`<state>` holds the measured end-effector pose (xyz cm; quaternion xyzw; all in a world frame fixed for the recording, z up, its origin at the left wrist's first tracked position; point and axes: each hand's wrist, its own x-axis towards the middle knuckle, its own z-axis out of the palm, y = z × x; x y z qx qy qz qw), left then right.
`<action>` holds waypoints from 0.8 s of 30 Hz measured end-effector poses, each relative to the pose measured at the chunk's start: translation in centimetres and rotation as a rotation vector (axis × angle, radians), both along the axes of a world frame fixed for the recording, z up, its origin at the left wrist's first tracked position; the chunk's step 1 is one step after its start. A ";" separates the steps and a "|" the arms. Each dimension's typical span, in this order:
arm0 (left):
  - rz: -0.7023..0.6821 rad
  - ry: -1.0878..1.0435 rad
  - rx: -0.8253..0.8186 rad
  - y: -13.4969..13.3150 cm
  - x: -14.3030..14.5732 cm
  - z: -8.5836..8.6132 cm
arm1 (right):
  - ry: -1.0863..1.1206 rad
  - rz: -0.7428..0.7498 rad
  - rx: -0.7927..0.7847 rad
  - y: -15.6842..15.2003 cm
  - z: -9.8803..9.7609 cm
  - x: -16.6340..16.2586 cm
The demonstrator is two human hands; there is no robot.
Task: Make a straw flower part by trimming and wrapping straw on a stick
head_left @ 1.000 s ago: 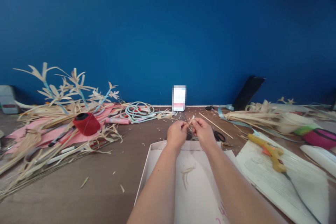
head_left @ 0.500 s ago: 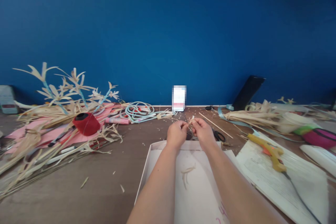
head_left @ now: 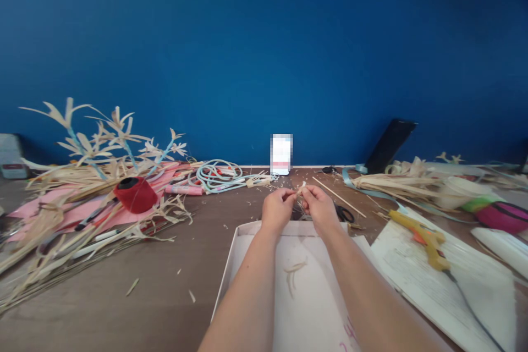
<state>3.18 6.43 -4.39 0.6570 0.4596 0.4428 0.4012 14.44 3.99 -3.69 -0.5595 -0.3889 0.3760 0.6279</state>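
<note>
Fingertips together, my left hand (head_left: pixel 277 212) and my right hand (head_left: pixel 320 210) pinch a small pale dried-leaf strip (head_left: pixel 303 185) between them. Its upper tip pokes out above the fingers; the rest is mostly covered by them. Both hands are held over the far edge of a shallow white box (head_left: pixel 226 272), my forearms crossing above it. Thin curled leaf scraps (head_left: pixel 295 270) lie inside the box. Just beyond my right hand, the dark handles of scissors (head_left: pixel 345 213) show on the table, the rest hidden.
Flowers of pale leaf strips (head_left: pixel 69 115), a red round object (head_left: pixel 136 196) and pink paper lie left. Coiled light-blue tubing (head_left: pixel 216 176) and a lit phone (head_left: pixel 281 155) are at the back. A yellow glue gun (head_left: pixel 433 245) rests on papers (head_left: pixel 474 286) at right, near a thin stick (head_left: pixel 339 197).
Almost nothing differs. The strip's tip has shifted very slightly between my fingers; both hands stay in the same place, pinched together.
</note>
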 end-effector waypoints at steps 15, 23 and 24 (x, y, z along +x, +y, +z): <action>-0.043 -0.119 -0.019 0.3 -0.2 0.1 | -0.039 -0.040 0.003 0.0 0.0 0.2; -0.053 -0.119 -0.052 0.1 -0.3 0.5 | -0.062 -0.048 -0.018 -0.1 0.1 0.1; -0.052 -0.118 -0.051 0.1 -0.3 0.6 | -0.067 -0.048 -0.018 -0.1 0.0 0.2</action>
